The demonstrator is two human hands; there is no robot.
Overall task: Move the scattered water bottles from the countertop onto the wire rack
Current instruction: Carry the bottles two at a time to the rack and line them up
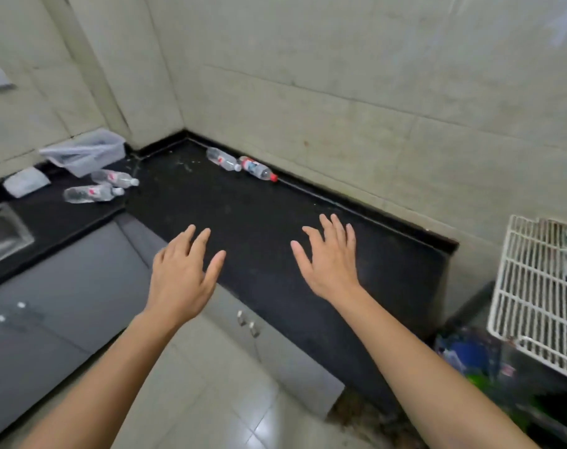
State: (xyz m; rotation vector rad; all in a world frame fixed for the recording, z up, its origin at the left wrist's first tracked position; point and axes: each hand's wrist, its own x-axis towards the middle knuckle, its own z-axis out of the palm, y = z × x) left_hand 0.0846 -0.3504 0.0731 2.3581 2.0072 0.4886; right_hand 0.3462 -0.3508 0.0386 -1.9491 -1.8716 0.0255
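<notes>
Head view: left hand (181, 273) and right hand (329, 259) hover spread and empty over the black counter (275, 228). Two bottles (223, 159) (257, 168) lie end to end along its back edge near the corner; two more (115, 178) (92, 193) lie by the left front edge, beside a clear tub (84, 152) whose contents cannot be made out. White rack (535, 293) stands past the counter's right end.

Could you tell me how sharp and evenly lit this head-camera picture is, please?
Head view: light is soft and even; the hands, left hand and right hand, cast no hard shadows; wide-angle bending curves the countertop edges; the wire rack and far bottles look soft; floor tiles show glare.
</notes>
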